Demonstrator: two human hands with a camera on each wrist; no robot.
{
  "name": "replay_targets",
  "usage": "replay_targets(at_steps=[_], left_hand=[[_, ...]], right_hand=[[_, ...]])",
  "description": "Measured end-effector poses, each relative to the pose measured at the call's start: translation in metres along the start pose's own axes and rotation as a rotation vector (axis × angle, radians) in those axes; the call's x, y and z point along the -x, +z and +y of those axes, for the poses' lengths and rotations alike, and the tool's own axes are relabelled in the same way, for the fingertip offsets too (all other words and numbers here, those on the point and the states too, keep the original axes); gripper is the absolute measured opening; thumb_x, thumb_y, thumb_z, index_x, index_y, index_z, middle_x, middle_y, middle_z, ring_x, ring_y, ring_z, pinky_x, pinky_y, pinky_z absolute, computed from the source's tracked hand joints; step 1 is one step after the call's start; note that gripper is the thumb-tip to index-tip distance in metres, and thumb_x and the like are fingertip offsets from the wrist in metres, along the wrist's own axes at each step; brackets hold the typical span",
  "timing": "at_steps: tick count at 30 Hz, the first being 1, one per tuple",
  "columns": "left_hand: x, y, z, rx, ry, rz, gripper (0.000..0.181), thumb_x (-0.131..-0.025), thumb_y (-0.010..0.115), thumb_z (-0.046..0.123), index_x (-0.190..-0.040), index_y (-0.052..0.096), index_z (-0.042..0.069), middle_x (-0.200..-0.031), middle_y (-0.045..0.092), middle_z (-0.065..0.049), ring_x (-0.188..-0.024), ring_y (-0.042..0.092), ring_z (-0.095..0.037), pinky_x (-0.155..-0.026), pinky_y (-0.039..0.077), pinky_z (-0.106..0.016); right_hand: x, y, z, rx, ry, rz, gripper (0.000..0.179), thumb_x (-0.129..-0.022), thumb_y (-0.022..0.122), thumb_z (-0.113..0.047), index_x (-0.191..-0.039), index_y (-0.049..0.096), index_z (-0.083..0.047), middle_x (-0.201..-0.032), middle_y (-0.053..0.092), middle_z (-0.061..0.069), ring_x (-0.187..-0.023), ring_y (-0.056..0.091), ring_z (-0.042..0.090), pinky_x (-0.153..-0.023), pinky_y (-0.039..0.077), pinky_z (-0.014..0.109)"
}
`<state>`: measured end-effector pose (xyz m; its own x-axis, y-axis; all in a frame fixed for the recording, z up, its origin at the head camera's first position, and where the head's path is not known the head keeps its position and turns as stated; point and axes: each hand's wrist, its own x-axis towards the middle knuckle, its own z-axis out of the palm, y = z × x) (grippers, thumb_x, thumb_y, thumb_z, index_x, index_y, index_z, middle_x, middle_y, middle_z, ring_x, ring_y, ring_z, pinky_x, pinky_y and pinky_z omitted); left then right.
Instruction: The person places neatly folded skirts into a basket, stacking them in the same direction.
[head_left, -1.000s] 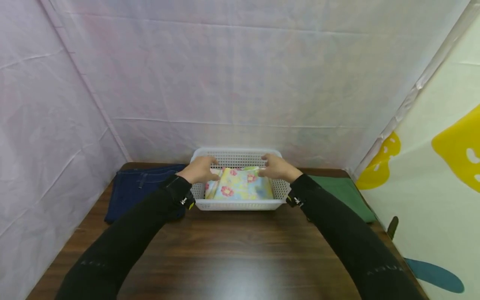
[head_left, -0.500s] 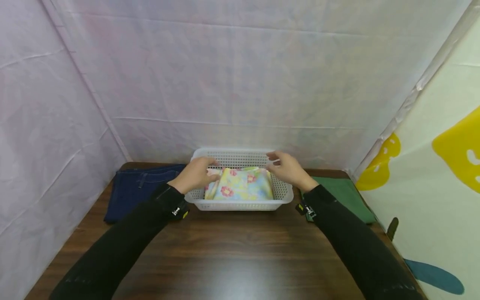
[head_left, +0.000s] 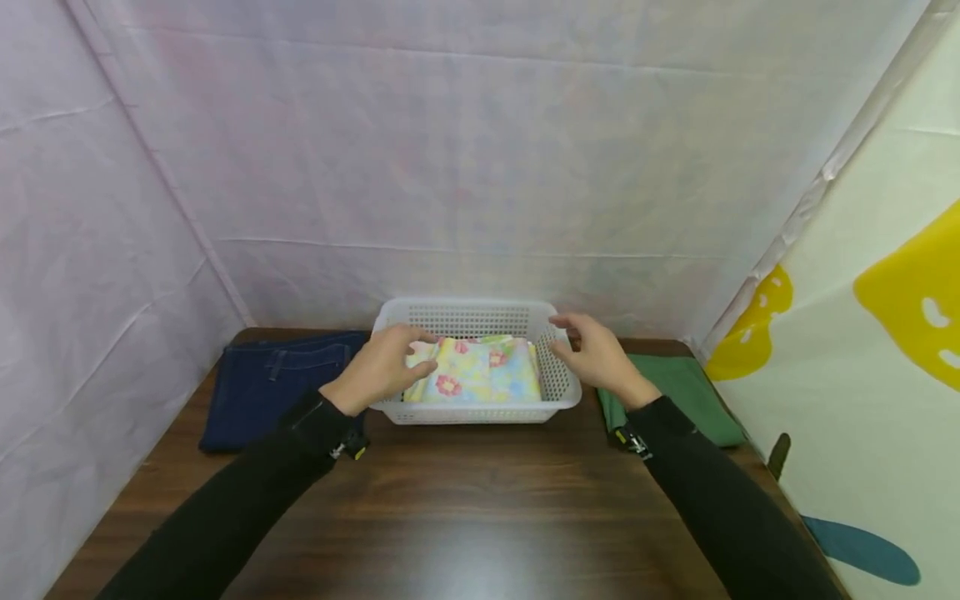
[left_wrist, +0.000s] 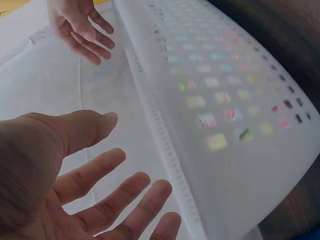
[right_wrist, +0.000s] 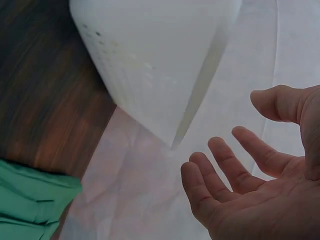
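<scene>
Hovering near both sides of the white basket (head_left: 472, 414), mid-frame, the left hand (head_left: 382, 365) and the right hand (head_left: 597, 357) have fingers apart and hold nothing. The flowered cloth (head_left: 480, 375) lies folded inside, so its arranging looks nearly done; the next move perhaps calls for gripping the basket's perforated plastic rim. Thick navy denim (head_left: 262, 396) lies at frame left, smooth green cloth (head_left: 688, 393) at right, on the wood-grained counter (head_left: 480, 492).

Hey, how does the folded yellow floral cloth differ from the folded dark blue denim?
Pattern: the yellow floral cloth is pale with pinkish-red flowers, while the dark blue denim is plain with lighter stitching.
Place: the yellow floral cloth lies inside the white perforated basket; the dark blue denim lies on the brown wood-grain table.
Shared: both are folded fabric.
</scene>
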<state>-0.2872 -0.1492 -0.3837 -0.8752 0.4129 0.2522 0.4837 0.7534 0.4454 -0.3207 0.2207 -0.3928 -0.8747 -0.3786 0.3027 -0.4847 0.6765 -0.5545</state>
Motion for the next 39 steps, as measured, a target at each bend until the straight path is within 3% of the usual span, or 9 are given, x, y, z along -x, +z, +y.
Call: replay_targets(at_steps=[5,10,16,28,39], left_hand=[[0.007,0.005,0.004,0.012,0.037,0.034,0.039,-0.096,0.071,0.033,-0.133,0.064,0.02,-0.129,0.06,-0.001,-0.105,0.062,-0.022,-0.082,0.054,-0.037],[0.012,0.014,0.009,0.003,0.07,0.06,0.041,-0.096,0.071,0.036,-0.131,0.066,0.016,-0.123,0.062,0.0,-0.101,0.062,-0.018,-0.082,0.053,-0.036],[0.018,0.025,0.02,0.014,0.106,0.078,0.039,-0.095,0.073,0.035,-0.128,0.067,0.016,-0.122,0.064,-0.001,-0.102,0.064,-0.023,-0.082,0.053,-0.038],[0.023,0.044,0.053,-0.009,0.181,0.096,0.04,-0.094,0.074,0.037,-0.129,0.066,0.021,-0.126,0.062,0.003,-0.105,0.062,-0.014,-0.082,0.053,-0.03],[0.021,0.06,0.087,0.015,0.287,0.063,0.04,-0.095,0.072,0.035,-0.13,0.065,0.017,-0.126,0.062,0.001,-0.113,0.06,-0.015,-0.093,0.051,-0.036]], right_hand=[[0.012,-0.002,0.012,0.026,0.01,0.039,0.049,-0.103,0.063,-0.024,-0.147,0.048,-0.01,-0.143,0.049,0.013,-0.128,0.049,0.035,-0.102,0.043,0.051],[0.028,-0.009,0.027,0.06,0.078,0.06,0.049,-0.104,0.061,-0.03,-0.148,0.047,-0.014,-0.145,0.047,0.013,-0.129,0.048,0.035,-0.101,0.043,0.052],[0.045,-0.016,0.05,0.085,0.132,0.042,0.051,-0.105,0.059,-0.03,-0.148,0.046,-0.007,-0.144,0.047,0.019,-0.129,0.046,0.04,-0.101,0.041,0.057],[0.071,-0.018,0.086,0.231,0.218,-0.065,0.051,-0.104,0.059,-0.029,-0.142,0.05,0.005,-0.138,0.049,0.032,-0.124,0.047,0.051,-0.097,0.041,0.065],[0.087,-0.006,0.099,0.229,0.216,-0.145,0.042,-0.103,0.061,-0.029,-0.133,0.061,0.0,-0.133,0.053,0.029,-0.122,0.049,0.05,-0.096,0.042,0.064]])
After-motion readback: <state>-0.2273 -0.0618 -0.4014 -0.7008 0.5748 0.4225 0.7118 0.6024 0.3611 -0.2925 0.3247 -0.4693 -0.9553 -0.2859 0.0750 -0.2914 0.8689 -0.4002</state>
